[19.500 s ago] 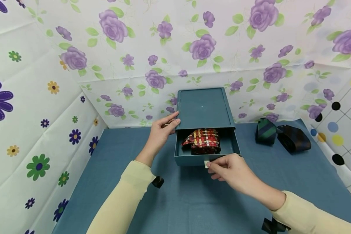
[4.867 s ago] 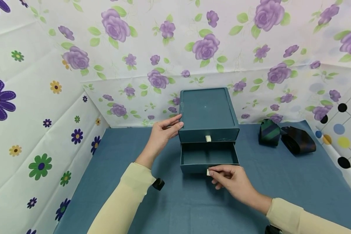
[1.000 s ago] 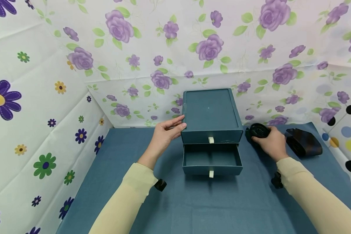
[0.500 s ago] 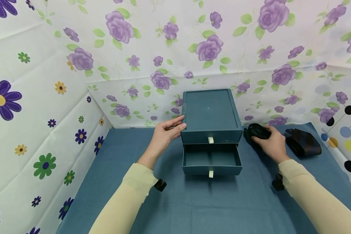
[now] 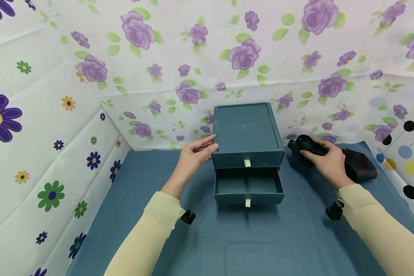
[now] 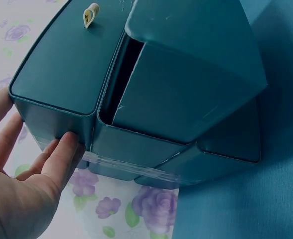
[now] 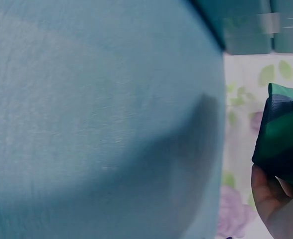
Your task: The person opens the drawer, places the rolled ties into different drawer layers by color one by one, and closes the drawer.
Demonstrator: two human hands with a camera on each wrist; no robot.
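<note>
Two hands are positioned at and beside a blue-green drawer unit [image 5: 246, 130].

Head view: the unit stands on the blue table [image 5: 241, 241], just in front of the floral backdrop [image 5: 151, 103]. The upper drawer [image 5: 227, 160] is closed; the lower drawer [image 5: 231, 199] is pulled out. Each front carries a pale pull tab. The left hand [image 5: 193, 158], fingers extended, touches the unit's left side near the top front corner. The right hand [image 5: 329, 161] grips a rolled tie [image 5: 305, 147] between thumb and fingers, to the right of the unit near the table's back edge. A dark roll [image 5: 363, 166] lies beyond the right hand, partly hidden by it.

Left wrist view: the left hand is spread, with fingertips against the unit's side panel. A translucent strip [image 6: 131, 164] runs across that side.

Right wrist view: the rolled tie shows green and navy bands in front of the backdrop. The right hand is cut off by the frame edge; fingers are visible below and beside the roll.
</note>
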